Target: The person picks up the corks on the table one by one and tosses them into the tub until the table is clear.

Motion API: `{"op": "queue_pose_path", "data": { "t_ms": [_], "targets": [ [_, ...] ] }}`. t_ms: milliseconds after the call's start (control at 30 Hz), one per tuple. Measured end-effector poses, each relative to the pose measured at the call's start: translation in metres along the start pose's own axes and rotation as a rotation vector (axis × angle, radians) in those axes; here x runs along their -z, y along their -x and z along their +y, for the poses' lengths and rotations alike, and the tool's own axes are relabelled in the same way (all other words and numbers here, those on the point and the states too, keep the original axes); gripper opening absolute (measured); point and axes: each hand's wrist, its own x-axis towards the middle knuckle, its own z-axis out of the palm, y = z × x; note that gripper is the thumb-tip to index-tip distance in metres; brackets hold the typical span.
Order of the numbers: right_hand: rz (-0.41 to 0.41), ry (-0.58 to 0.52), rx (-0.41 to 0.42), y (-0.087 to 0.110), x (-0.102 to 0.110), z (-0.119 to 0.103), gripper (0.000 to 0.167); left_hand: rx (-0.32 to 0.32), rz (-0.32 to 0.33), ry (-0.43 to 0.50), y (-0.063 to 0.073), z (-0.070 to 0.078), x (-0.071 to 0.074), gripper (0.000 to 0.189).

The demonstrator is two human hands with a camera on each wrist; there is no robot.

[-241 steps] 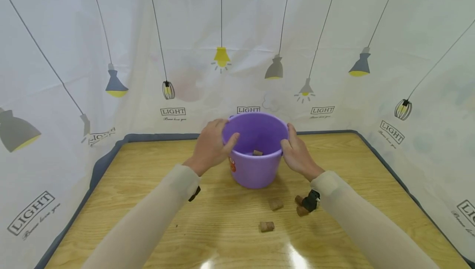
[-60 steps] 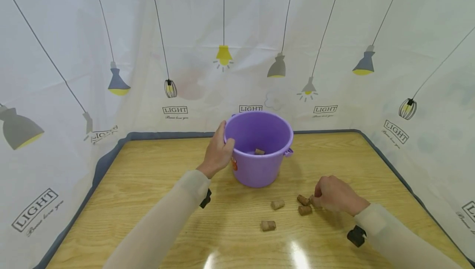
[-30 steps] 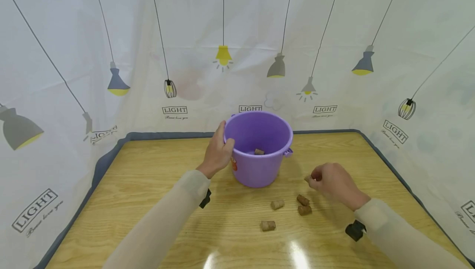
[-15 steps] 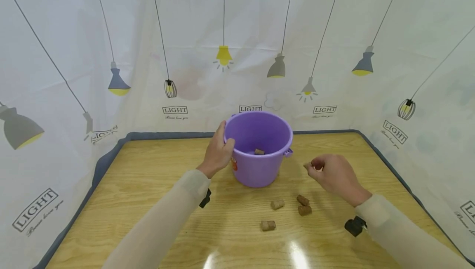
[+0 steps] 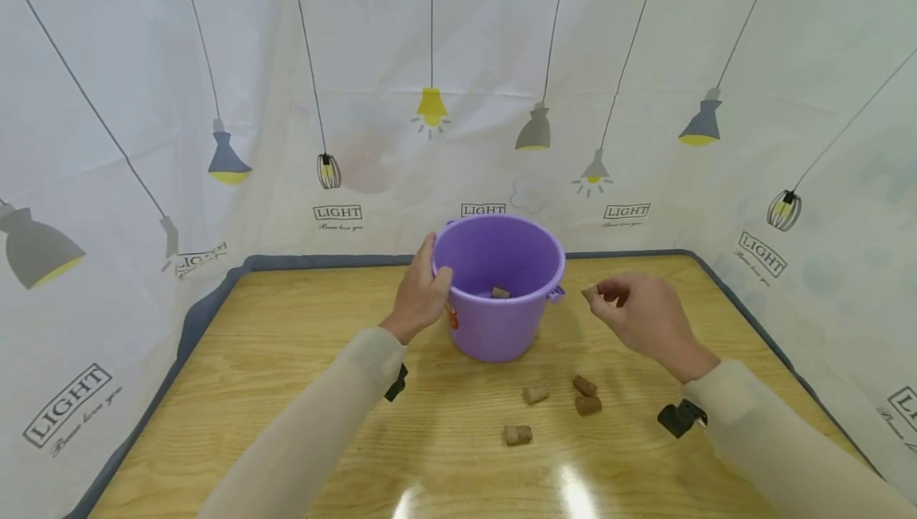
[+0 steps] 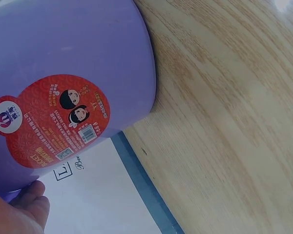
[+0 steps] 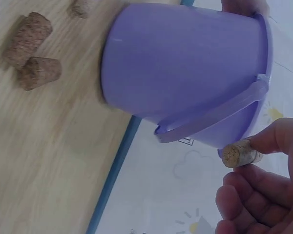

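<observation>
A purple bucket point(image 5: 497, 328) stands on the wooden table, its red sticker point(image 6: 63, 117) filling much of the left wrist view. My left hand point(image 5: 419, 294) grips the bucket's rim on the left side, thumb over the edge. To the right of the bucket, my right hand point(image 5: 645, 316) is raised above the table and pinches a cork point(image 7: 241, 153) between thumb and fingers. Inside the bucket one cork point(image 5: 501, 293) shows near the bottom; the rest of the bottom is hidden by the front wall.
Two darker corks lie together, one point(image 5: 584, 385) behind the other point(image 5: 588, 405). Two lighter corks, one point(image 5: 536, 394) near the bucket and another point(image 5: 517, 435) closer to me, lie left of them. A lamp-printed cloth point(image 5: 372, 105) walls in the table point(image 5: 308, 423).
My right hand let go of the bucket rim, picked a cork from beside the darker pair and has lifted it up and away from me. My left hand keeps gripping the rim.
</observation>
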Motion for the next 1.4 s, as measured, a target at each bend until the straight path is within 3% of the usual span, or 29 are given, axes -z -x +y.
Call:
{"op": "queue_pose_path", "data": {
  "t_ms": [733,1400],
  "targets": [
    [0.166,-0.013,0.091,-0.03,0.007,-0.025,0.014,-0.001,0.007,-0.01,-0.001,0.001,-0.001,0.074],
    [0.158,-0.084,0.103,-0.053,-0.005,-0.042,0.012,0.004,0.003,-0.018,0.0,0.002,0.001,0.074]
  ]
}}
